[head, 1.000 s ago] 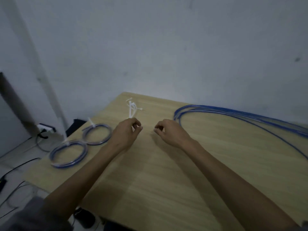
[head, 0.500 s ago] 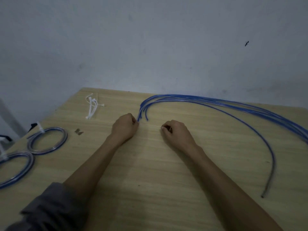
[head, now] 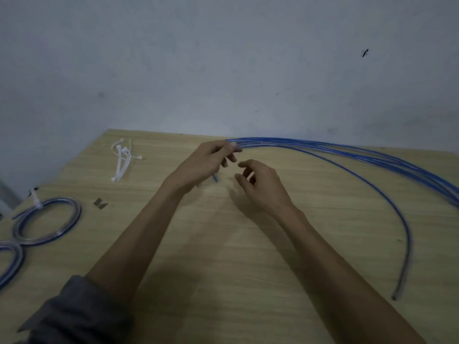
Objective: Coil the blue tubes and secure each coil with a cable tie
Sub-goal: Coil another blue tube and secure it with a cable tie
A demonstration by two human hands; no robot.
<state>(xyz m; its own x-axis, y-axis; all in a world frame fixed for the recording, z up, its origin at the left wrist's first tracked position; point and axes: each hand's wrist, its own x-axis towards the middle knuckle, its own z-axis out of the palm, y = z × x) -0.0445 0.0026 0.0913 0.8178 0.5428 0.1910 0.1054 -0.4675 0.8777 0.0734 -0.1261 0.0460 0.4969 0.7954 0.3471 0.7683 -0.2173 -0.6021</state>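
Several long blue tubes (head: pixel 347 151) arc across the far side of the wooden table (head: pixel 223 269) toward the right edge. My left hand (head: pixel 206 165) pinches their near ends, lifted off the table, and a short tube end pokes out below its palm. My right hand (head: pixel 260 184) hovers just to the right, fingers loosely curled, holding nothing. One tube (head: pixel 402 239) curves down the right side and ends near the front. Two tied blue coils (head: pixel 47 219) (head: pixel 10 261) lie at the left edge. A bundle of white cable ties (head: pixel 123 161) lies at the far left.
A small dark scrap (head: pixel 100 203) lies between the coils and my left arm. A pale wall (head: pixel 223 70) stands right behind the table's far edge. The table's left corner drops off beside the coils.
My left hand has risen from the table with the tube ends pinched in it. My right hand has opened and lifted slightly. The view has shifted a little further right.
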